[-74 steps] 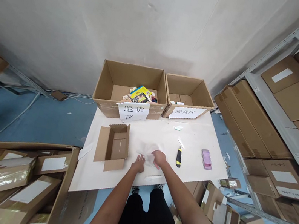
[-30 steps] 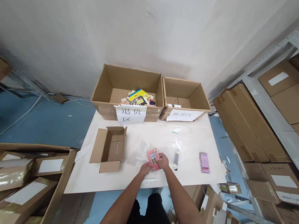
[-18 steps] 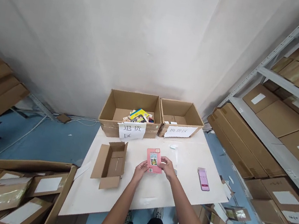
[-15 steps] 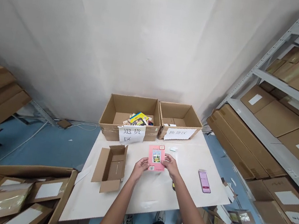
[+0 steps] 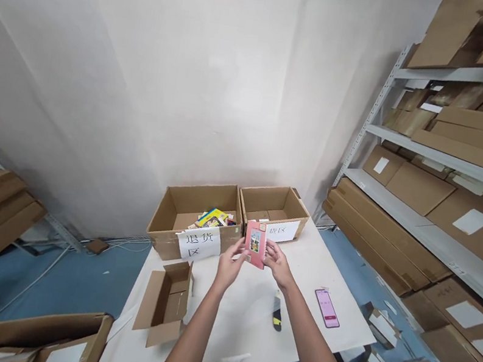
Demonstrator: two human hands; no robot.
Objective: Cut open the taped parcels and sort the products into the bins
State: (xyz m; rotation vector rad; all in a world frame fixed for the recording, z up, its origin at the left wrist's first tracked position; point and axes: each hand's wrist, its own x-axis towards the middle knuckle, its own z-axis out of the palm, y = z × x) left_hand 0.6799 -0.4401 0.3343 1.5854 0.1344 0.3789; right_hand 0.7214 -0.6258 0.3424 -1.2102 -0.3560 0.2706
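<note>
In front of the two big cartons I hold up a thin pink book (image 5: 255, 246) with a coloured picture and a barcode on the side facing me. My left hand (image 5: 229, 264) grips its left edge, and my right hand (image 5: 277, 263) grips the right edge. It is tilted, and its lower part hangs above the white table (image 5: 240, 323). Below my right hand, a black-and-yellow utility knife (image 5: 277, 315) lies on the tabletop. Left of my left hand stands a small open cardboard box (image 5: 169, 302) with its flaps spread.
A labelled carton (image 5: 159, 230) with colourful packages and a second labelled carton (image 5: 300, 212) stand at the table's back. A lit phone (image 5: 327, 308) lies on the right. A shelf (image 5: 409, 200) of boxes rises at right; a large carton (image 5: 36, 329) of parcels sits lower left.
Both hands have lifted the pink book away from me toward the back cartons and turned it somewhat. My view has tilted upward and to the right. The utility knife now shows more fully.
</note>
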